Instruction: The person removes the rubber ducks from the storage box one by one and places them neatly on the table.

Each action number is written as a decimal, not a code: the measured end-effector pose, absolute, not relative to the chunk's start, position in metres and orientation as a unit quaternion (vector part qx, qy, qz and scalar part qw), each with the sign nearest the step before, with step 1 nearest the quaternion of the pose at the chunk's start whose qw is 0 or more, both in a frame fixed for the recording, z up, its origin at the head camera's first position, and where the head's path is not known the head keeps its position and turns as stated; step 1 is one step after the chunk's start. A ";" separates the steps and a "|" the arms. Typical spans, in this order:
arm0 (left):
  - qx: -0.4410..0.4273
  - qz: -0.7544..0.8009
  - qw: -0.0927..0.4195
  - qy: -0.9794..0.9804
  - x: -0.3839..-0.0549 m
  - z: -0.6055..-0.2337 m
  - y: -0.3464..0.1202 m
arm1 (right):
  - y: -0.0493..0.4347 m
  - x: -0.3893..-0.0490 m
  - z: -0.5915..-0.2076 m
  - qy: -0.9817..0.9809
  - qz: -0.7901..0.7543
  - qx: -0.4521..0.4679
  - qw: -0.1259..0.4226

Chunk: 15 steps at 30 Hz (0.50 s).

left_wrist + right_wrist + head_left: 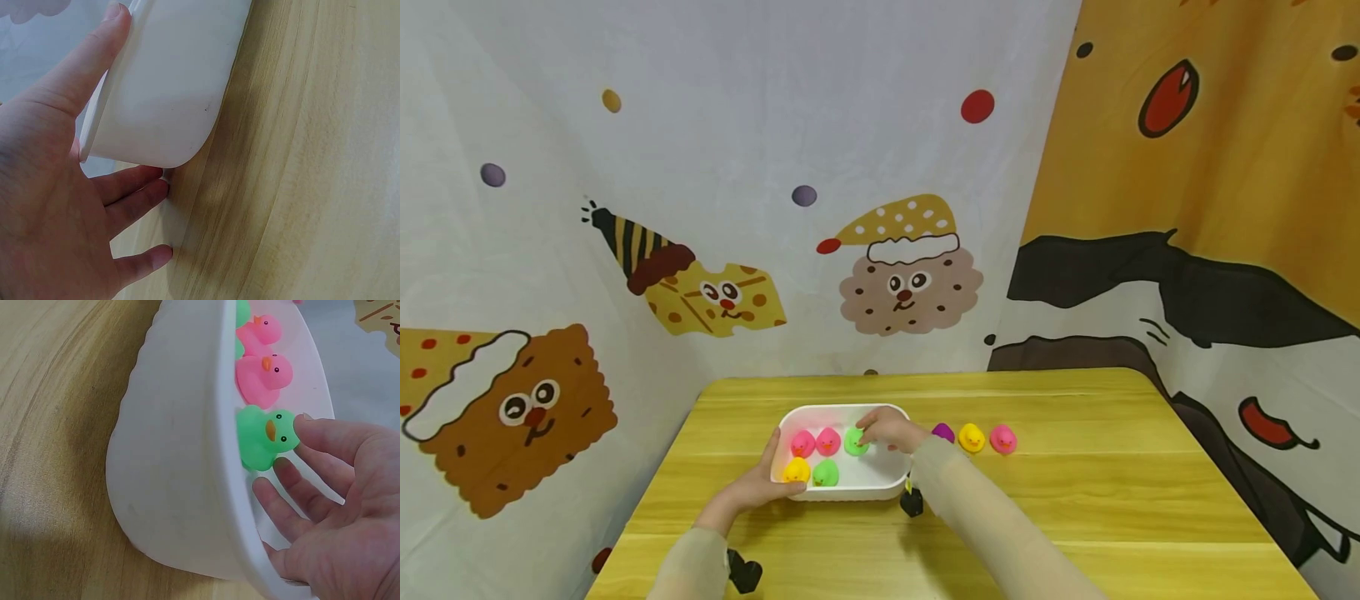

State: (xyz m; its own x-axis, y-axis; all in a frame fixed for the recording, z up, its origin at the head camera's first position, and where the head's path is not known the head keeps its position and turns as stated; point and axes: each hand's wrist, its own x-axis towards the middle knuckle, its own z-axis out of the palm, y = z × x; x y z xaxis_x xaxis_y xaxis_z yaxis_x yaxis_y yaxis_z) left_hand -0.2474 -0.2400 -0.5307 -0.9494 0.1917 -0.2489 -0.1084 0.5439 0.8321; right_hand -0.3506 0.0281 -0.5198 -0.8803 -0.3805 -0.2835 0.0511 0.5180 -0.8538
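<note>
Green duck (259, 440), near the far edge of the white tray (162, 456), presumably light, soft, slightly slick: grasp its body; your right grip (891, 427) touches its head, pinch indeterminable, your left grip (752, 487) clasping the near left corner.

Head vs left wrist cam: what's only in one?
Head only: the right hand; in the white tray, two pink ducks, two green ducks and a yellow duck; right of it, a purple duck, a second yellow duck and a third pink duck.
Left wrist only: the palm side of the left hand and a tiny dark speck on the tray's outer wall.
Both: tray, left hand at its rim, wood-grain table, printed backdrop.
</note>
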 end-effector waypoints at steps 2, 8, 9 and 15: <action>0.024 0.478 0.157 0.864 -0.248 -0.531 -0.240 | 0.028 -0.350 -0.519 0.844 -0.478 -0.097 0.224; 0.027 0.482 0.154 0.862 -0.248 -0.530 -0.240 | 0.025 -0.352 -0.519 0.860 -0.452 -0.098 0.216; 0.027 0.481 0.153 0.863 -0.249 -0.531 -0.240 | 0.025 -0.352 -0.519 0.864 -0.445 -0.099 0.214; 0.022 0.482 0.156 0.862 -0.249 -0.532 -0.240 | 0.023 -0.352 -0.518 0.882 -0.412 -0.108 0.199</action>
